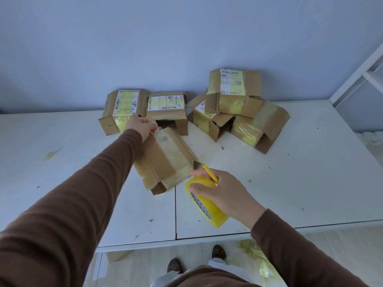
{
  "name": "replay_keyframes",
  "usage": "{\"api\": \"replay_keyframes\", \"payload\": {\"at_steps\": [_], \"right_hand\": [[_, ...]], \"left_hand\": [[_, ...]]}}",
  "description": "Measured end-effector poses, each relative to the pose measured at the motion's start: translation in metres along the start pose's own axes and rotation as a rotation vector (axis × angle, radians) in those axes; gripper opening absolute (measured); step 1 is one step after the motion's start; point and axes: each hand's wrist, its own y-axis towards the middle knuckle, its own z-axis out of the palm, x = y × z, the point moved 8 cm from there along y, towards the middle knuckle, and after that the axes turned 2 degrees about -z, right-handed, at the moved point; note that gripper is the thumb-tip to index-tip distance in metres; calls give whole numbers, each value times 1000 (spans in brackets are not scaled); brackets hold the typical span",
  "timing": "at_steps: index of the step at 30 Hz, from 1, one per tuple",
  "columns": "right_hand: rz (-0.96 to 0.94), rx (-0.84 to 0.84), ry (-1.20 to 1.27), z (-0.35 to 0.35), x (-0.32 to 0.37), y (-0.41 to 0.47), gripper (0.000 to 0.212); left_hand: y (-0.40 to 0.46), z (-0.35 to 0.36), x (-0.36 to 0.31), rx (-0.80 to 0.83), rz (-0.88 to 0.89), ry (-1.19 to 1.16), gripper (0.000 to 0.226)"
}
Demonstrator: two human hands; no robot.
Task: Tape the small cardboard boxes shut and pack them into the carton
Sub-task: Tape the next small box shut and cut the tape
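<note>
Box mid-table | five boxes behind (one stacked) | tape roll nearside

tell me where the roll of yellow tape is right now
In the head view, the roll of yellow tape is in the right hand, low and right of centre over the white table, just beside the near end of the cardboard box.

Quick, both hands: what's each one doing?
Left hand: pinching the far end of the cardboard box.
Right hand: gripping the yellow tape roll and a yellow cutter.

"100" on the shipping label of a small cardboard box; other label print too small.
</note>
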Motion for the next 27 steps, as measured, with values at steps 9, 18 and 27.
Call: {"api": "replay_keyframes", "payload": {"at_steps": [9,18,27], "right_hand": [[55,72,-99,18,-12,26,38],[113,43,-103,20,-10,48,27],[143,-11,-6,24,-8,55,25]], "left_hand": [[4,16,24,112,-183,19,43],[-10,7,2,-141,188,170,31],[-40,5,40,80,235,-118,24]]}}
